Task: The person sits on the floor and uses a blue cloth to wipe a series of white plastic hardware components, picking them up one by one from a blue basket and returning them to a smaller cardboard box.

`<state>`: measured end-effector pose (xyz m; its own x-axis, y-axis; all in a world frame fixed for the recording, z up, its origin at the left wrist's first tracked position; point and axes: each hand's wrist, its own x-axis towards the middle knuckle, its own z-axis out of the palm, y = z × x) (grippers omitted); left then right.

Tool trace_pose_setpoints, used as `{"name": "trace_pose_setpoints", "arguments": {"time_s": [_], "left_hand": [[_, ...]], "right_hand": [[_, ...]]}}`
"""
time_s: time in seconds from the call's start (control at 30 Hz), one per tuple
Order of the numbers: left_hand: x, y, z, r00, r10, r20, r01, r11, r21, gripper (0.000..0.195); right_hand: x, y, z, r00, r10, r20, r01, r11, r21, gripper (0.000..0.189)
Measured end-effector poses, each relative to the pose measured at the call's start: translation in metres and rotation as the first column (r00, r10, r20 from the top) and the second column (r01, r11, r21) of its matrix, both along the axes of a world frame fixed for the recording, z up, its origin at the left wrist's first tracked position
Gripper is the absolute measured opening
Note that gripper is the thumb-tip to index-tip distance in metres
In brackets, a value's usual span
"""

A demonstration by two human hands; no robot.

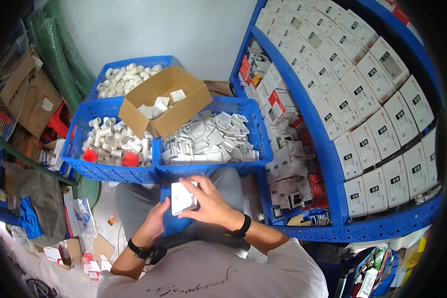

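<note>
My right hand (213,203) grips a white plastic box (179,201), like an electrical junction box, with the thumb at its lower edge and the fingers over its top. A small round mark shows on its near face. My left hand (155,219) holds a blue cloth (176,225) against the box's left side; its fingers are partly hidden by cloth and box. Both hands are above my lap. Beyond my knees, a blue plastic crate (265,143) holds many similar white square pieces. An open cardboard box (184,80) rests tilted across the crates, with several white pieces inside.
A left crate (108,172) contains white pipe fittings and two red pieces; another crate (134,59) behind holds more fittings. Blue shelving (301,63) stacked with white cartons (383,130) stands close on my right. At left are a green stand (87,190) and a grey cloth (41,201).
</note>
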<state>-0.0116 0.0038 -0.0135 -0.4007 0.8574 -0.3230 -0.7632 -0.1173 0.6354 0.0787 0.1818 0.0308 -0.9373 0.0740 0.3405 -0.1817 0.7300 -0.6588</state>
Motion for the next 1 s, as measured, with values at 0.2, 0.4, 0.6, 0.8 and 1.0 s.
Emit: {"name": "trace_pose_setpoints", "arguments": {"time_s": [0.2,0.4,0.6,0.8,1.0], "left_hand": [[-0.003,-0.004,0.014,0.998,0.009,0.06,-0.009,1.0,-0.004,0.048],[-0.005,-0.004,0.018,0.999,-0.018,0.049,0.016,0.999,0.039,0.051],[-0.002,0.0,0.011,1.0,-0.026,-0.002,0.026,0.997,0.078,0.059],[-0.022,-0.022,0.012,0.986,0.062,0.153,-0.08,0.99,0.113,0.059],[-0.028,-0.034,0.013,0.973,0.199,0.12,-0.209,0.975,0.079,0.06]], "right_hand": [[-0.005,0.004,-0.002,1.0,-0.031,0.006,0.031,1.0,0.004,0.087],[-0.005,0.007,-0.008,1.0,-0.019,-0.007,0.019,0.999,-0.027,0.089],[-0.007,-0.001,0.005,1.0,-0.003,-0.027,0.004,0.998,0.056,0.09],[-0.007,0.018,-0.005,0.996,0.012,0.093,-0.013,1.0,0.009,0.091],[-0.001,0.034,-0.002,0.994,-0.043,0.104,0.048,0.998,-0.045,0.092]]}}
